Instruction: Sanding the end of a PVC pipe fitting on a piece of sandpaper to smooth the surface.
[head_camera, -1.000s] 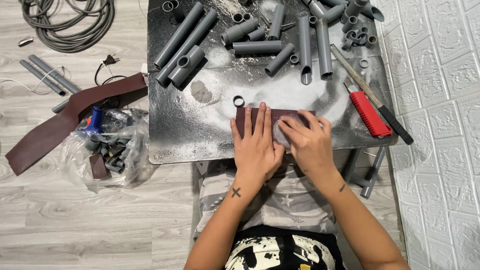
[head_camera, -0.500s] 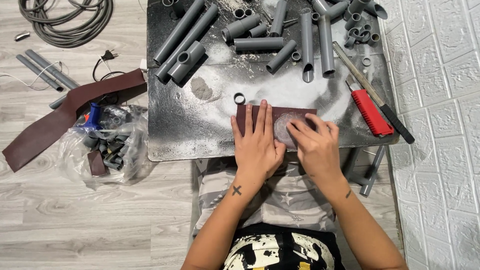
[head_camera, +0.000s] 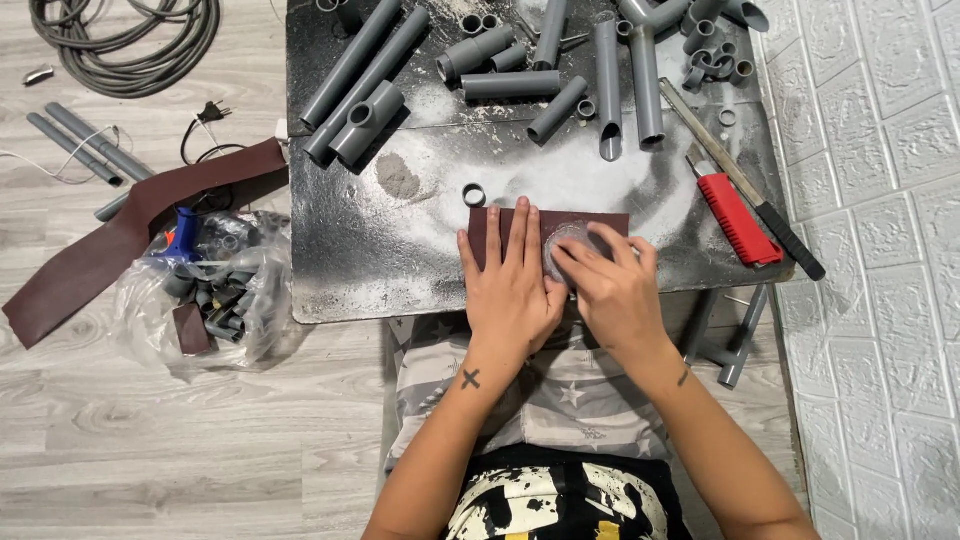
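Note:
A brown sandpaper sheet (head_camera: 603, 222) lies on the dusty black work table (head_camera: 380, 270), near its front edge. My left hand (head_camera: 512, 288) lies flat on the sheet's left half, fingers spread. My right hand (head_camera: 612, 288) sits beside it, touching it, with its fingertips bunched down on a round grey dust patch (head_camera: 572, 238) on the sheet. Whatever is under those fingertips is hidden. A small grey ring (head_camera: 474, 194) stands just beyond the sheet's far left corner.
Several grey pipes and fittings (head_camera: 560, 85) cover the table's far half. A red-handled tool (head_camera: 735, 215) and a long file (head_camera: 742, 180) lie at the right. On the floor to the left are a bag of fittings (head_camera: 215, 300), a brown sandpaper strip (head_camera: 120, 245) and coiled hose (head_camera: 125, 45).
My right hand slid a little to the right on the sandpaper, then back left. My left hand stayed flat in place.

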